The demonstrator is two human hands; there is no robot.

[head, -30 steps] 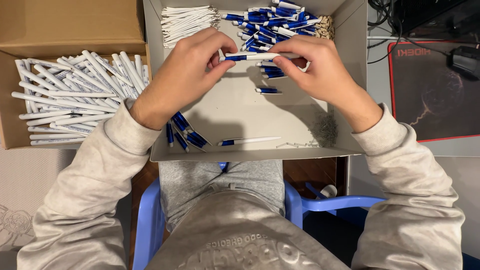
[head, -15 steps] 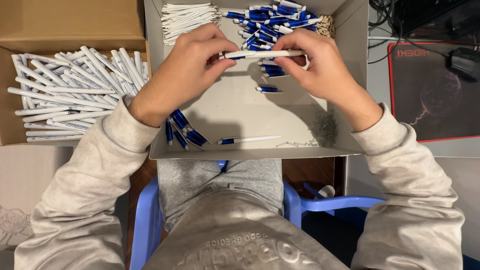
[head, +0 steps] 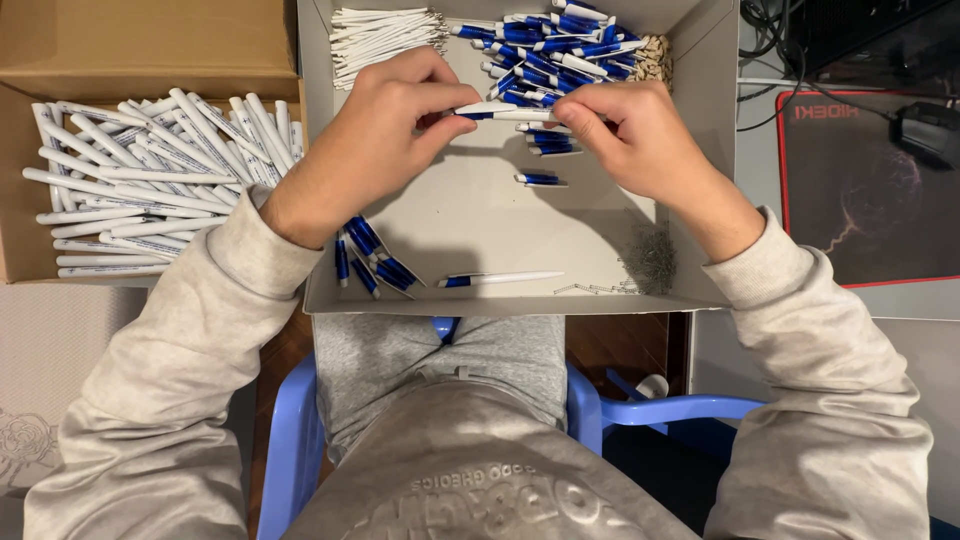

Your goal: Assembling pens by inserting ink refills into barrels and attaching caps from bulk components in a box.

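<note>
My left hand (head: 375, 135) and my right hand (head: 630, 140) together hold a blue-and-white pen (head: 505, 111) level between their fingertips, above the grey cardboard tray (head: 470, 215). Below the pen lie a few blue pen parts (head: 540, 150). At the tray's far side sits a heap of blue and white pen parts (head: 560, 40) and a bundle of thin white refills (head: 385, 30). A finished pen (head: 505, 279) lies near the tray's front edge, with a cluster of blue caps (head: 370, 258) to its left.
A brown cardboard box (head: 150, 45) at the left holds several white pen barrels (head: 150, 180). Small metal springs (head: 650, 262) lie in the tray's front right corner. A dark mouse pad (head: 865, 190) and mouse (head: 930, 130) are at the right. I sit on a blue plastic chair (head: 300, 440).
Both hands have stayed over the tray with the pen between them; the fingers shifted slightly along the pen. Nothing else moved.
</note>
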